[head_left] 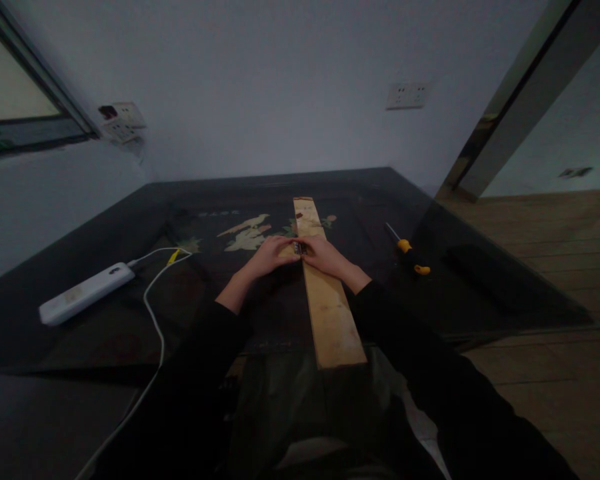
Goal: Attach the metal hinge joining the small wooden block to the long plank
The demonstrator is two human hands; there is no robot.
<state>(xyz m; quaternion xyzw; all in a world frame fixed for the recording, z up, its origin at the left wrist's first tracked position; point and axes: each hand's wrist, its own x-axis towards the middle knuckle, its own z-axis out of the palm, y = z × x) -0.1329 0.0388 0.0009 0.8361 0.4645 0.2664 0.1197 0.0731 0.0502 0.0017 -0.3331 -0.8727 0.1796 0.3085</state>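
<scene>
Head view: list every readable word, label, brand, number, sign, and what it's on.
None can be read.
Black tabletop: short row of pale characters above the bird picture, too blurred.
White power strip: tan patch, possibly a label, no text legible.
Wooden board: faint marks near the far end, too blurred to tell if writing.
Small piece between the hands: too small to tell.

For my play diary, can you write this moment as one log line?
left hand: fingers at small part, details unclear | right hand: on wooden board | screwdriver: on table, right
</scene>
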